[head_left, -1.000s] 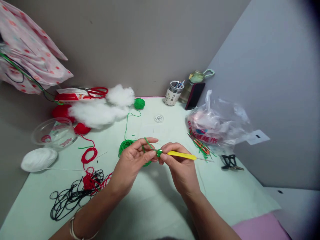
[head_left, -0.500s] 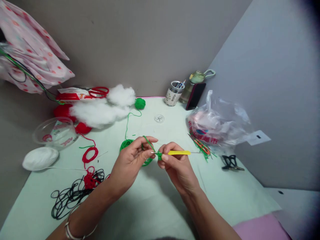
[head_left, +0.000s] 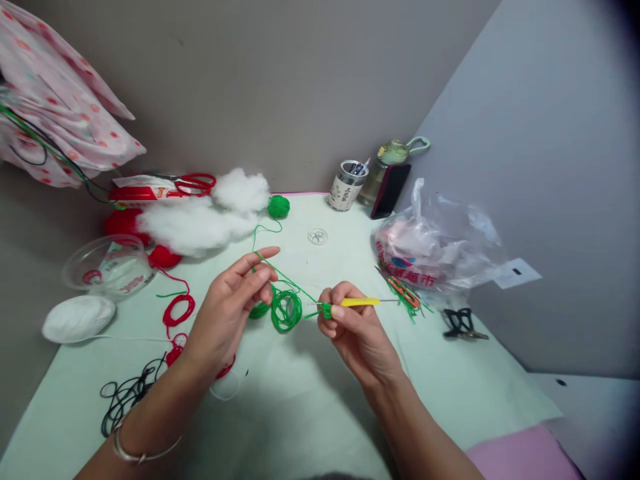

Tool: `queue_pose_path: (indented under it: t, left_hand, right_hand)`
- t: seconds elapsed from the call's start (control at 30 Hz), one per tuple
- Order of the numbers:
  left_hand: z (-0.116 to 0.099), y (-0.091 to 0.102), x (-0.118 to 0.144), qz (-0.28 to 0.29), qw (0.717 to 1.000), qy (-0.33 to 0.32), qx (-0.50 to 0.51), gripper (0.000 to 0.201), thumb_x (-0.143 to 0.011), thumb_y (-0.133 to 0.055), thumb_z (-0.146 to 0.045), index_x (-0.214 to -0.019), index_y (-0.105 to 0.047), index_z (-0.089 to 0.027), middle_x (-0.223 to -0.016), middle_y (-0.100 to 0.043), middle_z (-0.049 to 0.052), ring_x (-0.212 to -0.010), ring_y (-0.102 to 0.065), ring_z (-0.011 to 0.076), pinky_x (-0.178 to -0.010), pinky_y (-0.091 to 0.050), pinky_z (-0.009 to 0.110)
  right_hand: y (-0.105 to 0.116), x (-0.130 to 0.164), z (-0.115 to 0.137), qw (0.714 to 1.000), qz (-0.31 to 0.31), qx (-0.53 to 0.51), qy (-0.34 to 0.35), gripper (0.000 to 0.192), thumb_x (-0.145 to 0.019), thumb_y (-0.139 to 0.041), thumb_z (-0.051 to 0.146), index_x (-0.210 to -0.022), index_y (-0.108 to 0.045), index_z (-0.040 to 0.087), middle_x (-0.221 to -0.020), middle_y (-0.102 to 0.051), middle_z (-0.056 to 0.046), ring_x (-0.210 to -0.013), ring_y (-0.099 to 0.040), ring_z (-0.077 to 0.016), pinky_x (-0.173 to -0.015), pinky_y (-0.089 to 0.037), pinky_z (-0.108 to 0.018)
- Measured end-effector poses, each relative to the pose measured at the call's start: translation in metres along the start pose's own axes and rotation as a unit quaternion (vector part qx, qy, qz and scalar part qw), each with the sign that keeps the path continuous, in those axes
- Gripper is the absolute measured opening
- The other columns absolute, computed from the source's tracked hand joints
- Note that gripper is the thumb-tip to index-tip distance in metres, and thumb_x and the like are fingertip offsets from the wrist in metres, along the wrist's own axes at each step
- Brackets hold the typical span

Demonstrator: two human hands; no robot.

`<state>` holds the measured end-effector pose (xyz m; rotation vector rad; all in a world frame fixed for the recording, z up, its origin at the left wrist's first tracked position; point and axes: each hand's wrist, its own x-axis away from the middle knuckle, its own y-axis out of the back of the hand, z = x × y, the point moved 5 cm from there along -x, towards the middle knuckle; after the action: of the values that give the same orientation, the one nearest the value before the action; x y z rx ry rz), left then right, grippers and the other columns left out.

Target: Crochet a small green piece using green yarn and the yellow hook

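Observation:
Between the thumb and fingers of my right hand (head_left: 353,323) are a yellow-handled crochet hook (head_left: 361,302) and a small piece of green crochet (head_left: 326,311). A strand of green yarn (head_left: 287,279) runs taut from that piece to my left hand (head_left: 237,300), passing over its raised index finger. The other left fingers are curled on the yarn. Below and between the hands, loose green yarn loops (head_left: 287,311) lie on the table. Farther back sits a green yarn ball (head_left: 279,207), its thread trailing toward my left hand.
On the left are white stuffing (head_left: 195,227), red-handled scissors (head_left: 197,185), a clear plastic bowl (head_left: 107,267), a white yarn ball (head_left: 79,318) and tangled black cord (head_left: 130,393). A pen tin (head_left: 345,190), phone (head_left: 391,191), plastic bag (head_left: 430,247) and black clip (head_left: 459,321) stand or lie right.
My left hand has moved left, away from the crochet piece, drawing out the green strand between the hands. My right hand has barely shifted and still holds the hook and piece.

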<state>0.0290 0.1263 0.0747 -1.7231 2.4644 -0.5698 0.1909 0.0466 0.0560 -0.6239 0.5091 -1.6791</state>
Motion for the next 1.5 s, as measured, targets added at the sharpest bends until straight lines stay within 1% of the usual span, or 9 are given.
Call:
queue_pose_path:
  t: [0.3, 0.47, 0.67, 0.83, 1.0, 1.13, 1.27, 1.43, 1.5]
  left_hand:
    - [0.012, -0.023, 0.009, 0.099, 0.994, 0.035, 0.015, 0.042, -0.085, -0.086, -0.034, -0.124, -0.074, -0.025, -0.095, -0.068, 0.001, -0.086, -0.063, 0.0164, -0.081, -0.050, 0.029]
    - [0.001, 0.023, -0.018, 0.008, 0.996, -0.016, -0.087, 0.036, -0.085, -0.079, -0.045, -0.112, -0.077, -0.021, -0.100, -0.070, 0.004, -0.092, -0.065, 0.0214, -0.086, -0.052, 0.035]
    - [-0.030, 0.056, -0.025, -0.095, 0.864, -0.194, -0.454, 0.022, -0.087, -0.070, -0.043, -0.076, -0.068, -0.024, -0.110, -0.072, 0.007, -0.109, -0.063, 0.0310, -0.100, -0.044, 0.044]
    - [-0.010, 0.000, 0.004, 0.053, 0.971, -0.115, -0.205, 0.047, -0.103, -0.053, -0.056, -0.069, -0.058, -0.023, -0.066, -0.052, -0.001, -0.075, -0.059, 0.0201, -0.083, -0.052, 0.035]
    - [-0.001, -0.036, 0.023, 0.253, 0.956, 0.081, 0.124, 0.054, -0.101, -0.059, -0.058, -0.063, -0.051, -0.021, -0.062, -0.038, -0.006, -0.048, -0.023, 0.0096, -0.044, -0.051, 0.024]
    - [-0.052, -0.021, 0.040, 0.180, 0.932, 0.036, 0.313, 0.034, -0.106, -0.056, -0.042, -0.084, -0.068, -0.019, -0.079, -0.062, 0.001, -0.048, -0.043, 0.0063, -0.031, -0.039, 0.010]
    - [-0.092, -0.017, 0.063, 0.074, 0.942, -0.114, 0.306, 0.043, -0.099, -0.060, -0.062, -0.088, -0.075, -0.023, -0.098, -0.073, 0.005, -0.076, -0.069, 0.0149, -0.077, -0.070, 0.034]
    - [-0.085, -0.031, 0.079, 0.067, 0.952, -0.179, 0.237, 0.054, -0.104, -0.047, -0.063, -0.077, -0.073, -0.023, -0.089, -0.071, 0.002, -0.082, -0.069, 0.0155, -0.113, -0.056, 0.047]
    - [-0.078, -0.031, 0.090, 0.065, 0.952, -0.248, 0.167, 0.063, -0.108, -0.040, -0.060, -0.061, -0.064, -0.025, -0.093, -0.074, 0.003, -0.111, -0.070, 0.0213, -0.124, -0.043, 0.048]
  right_hand:
    - [0.001, 0.001, 0.003, 0.999, -0.019, 0.026, 0.043, 0.025, -0.075, -0.092, 0.026, -0.078, -0.067, 0.021, -0.078, -0.063, 0.003, -0.057, -0.049, -0.0065, -0.056, -0.046, -0.021]
    - [-0.004, 0.003, 0.003, 1.000, 0.019, -0.005, 0.021, 0.025, -0.074, -0.092, 0.023, -0.075, -0.067, 0.020, -0.070, -0.059, 0.004, -0.055, -0.049, -0.0059, -0.053, -0.043, -0.019]
    - [-0.005, 0.003, -0.005, 0.999, 0.028, -0.026, -0.031, 0.026, -0.072, -0.093, 0.022, -0.073, -0.068, 0.019, -0.070, -0.061, 0.004, -0.054, -0.048, -0.0054, -0.052, -0.042, -0.018]
    - [-0.010, 0.007, -0.005, 0.998, 0.059, -0.022, -0.030, 0.025, -0.073, -0.093, 0.023, -0.073, -0.069, 0.019, -0.068, -0.059, 0.004, -0.052, -0.048, -0.0049, -0.050, -0.041, -0.018]
    - [-0.017, 0.017, 0.004, 0.996, 0.089, -0.030, -0.003, 0.021, -0.075, -0.092, 0.021, -0.075, -0.071, 0.019, -0.071, -0.062, 0.004, -0.051, -0.048, -0.0042, -0.049, -0.041, -0.017]
    - [-0.025, 0.025, 0.011, 0.993, 0.111, -0.034, 0.020, 0.021, -0.073, -0.093, 0.020, -0.073, -0.071, 0.019, -0.070, -0.062, 0.004, -0.052, -0.047, -0.0047, -0.049, -0.041, -0.017]
    - [-0.035, 0.036, 0.016, 0.990, 0.132, -0.033, 0.035, 0.019, -0.073, -0.092, 0.019, -0.074, -0.073, 0.019, -0.072, -0.062, 0.003, -0.052, -0.048, -0.0046, -0.049, -0.041, -0.017]
    - [-0.048, 0.060, 0.026, 0.985, 0.157, -0.026, 0.063, 0.017, -0.074, -0.091, 0.018, -0.076, -0.074, 0.020, -0.071, -0.060, 0.004, -0.053, -0.047, -0.0049, -0.049, -0.040, -0.017]
    - [-0.051, 0.072, 0.029, 0.984, 0.158, -0.023, 0.074, 0.018, -0.074, -0.091, 0.018, -0.076, -0.074, 0.021, -0.071, -0.060, 0.004, -0.053, -0.047, -0.0052, -0.049, -0.040, -0.017]
